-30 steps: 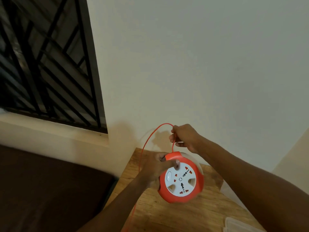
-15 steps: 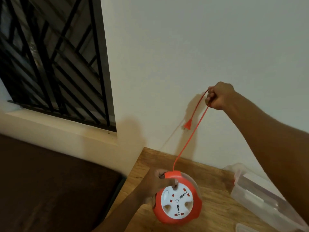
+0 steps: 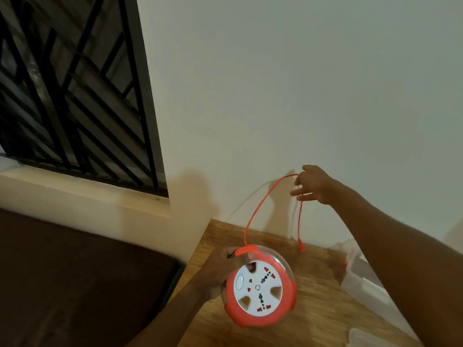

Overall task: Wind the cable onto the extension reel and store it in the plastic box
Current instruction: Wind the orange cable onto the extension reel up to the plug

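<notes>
The round orange-and-white extension reel (image 3: 260, 289) is held upright just above the wooden table (image 3: 315, 311). My left hand (image 3: 219, 269) grips its left side by the orange handle. The orange cable (image 3: 260, 204) leaves the reel's top, arcs up to my right hand (image 3: 314, 185) near the wall, then hangs down to its plug (image 3: 301, 247) just above the table. The right hand's fingers are loosely curled, with the cable looped over them. The clear plastic box (image 3: 363, 284) stands at the table's right, partly hidden by my right arm.
A clear lid (image 3: 360, 338) lies at the table's front right corner. The white wall runs right behind the table. A barred window and its ledge are at the left, with a dark brown surface below, beside the table's left edge.
My right hand has come down from its high pull toward the reel. The cable now hangs slack in a loop and the plug has dropped close to the table. The reel's face has turned.
</notes>
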